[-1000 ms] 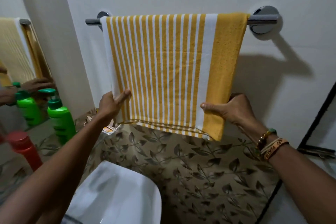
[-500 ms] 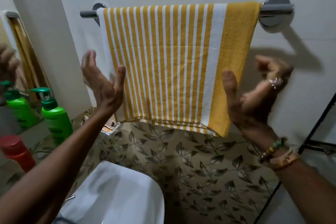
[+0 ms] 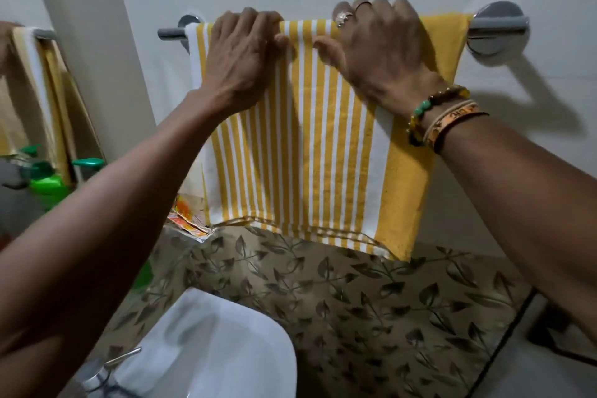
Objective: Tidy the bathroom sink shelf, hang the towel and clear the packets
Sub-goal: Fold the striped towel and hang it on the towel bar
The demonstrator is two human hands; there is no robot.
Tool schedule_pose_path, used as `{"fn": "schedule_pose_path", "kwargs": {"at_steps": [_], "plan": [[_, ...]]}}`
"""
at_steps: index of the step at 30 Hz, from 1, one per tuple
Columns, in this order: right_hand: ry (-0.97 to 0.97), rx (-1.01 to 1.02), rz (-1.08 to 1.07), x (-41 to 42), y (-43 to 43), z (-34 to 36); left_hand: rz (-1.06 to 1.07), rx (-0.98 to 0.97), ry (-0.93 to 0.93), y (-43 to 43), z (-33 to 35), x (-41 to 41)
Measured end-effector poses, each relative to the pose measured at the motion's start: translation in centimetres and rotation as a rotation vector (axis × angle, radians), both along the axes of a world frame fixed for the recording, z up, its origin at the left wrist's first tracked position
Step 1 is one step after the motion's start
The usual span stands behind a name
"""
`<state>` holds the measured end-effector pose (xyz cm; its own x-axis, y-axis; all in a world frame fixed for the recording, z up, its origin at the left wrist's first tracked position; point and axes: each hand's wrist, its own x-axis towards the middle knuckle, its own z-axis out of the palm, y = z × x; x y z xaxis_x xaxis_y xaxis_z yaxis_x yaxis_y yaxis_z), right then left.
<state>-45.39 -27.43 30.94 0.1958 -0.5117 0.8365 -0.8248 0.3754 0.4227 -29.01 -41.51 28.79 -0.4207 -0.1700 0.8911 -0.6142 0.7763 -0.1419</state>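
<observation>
Half done: your left hand (image 3: 240, 55) and right hand (image 3: 381, 52) grip the towel (image 3: 323, 155) draped over the rail (image 3: 497, 24); packets (image 3: 189, 220) lie uncleared below.

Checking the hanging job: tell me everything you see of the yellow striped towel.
The towel is terry-looking cloth, yellow and white stripes with a broad yellow band at its right edge. It hangs over the chrome rail, hem slanting lower rightward. The left hand and right hand grip its top fold.
</observation>
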Motion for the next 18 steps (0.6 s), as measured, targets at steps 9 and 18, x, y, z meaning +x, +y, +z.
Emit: {"fn": "schedule_pose_path", "kwargs": {"at_steps": [9,18], "plan": [[0.046,-0.054,-0.085,-5.5,4.1,-0.8,0.113,0.072,0.059,-3.4,-0.3,2.1],[0.024,-0.072,-0.088,-5.2,4.2,-0.9,0.127,0.143,0.069,-3.2,-0.3,1.8]]}}
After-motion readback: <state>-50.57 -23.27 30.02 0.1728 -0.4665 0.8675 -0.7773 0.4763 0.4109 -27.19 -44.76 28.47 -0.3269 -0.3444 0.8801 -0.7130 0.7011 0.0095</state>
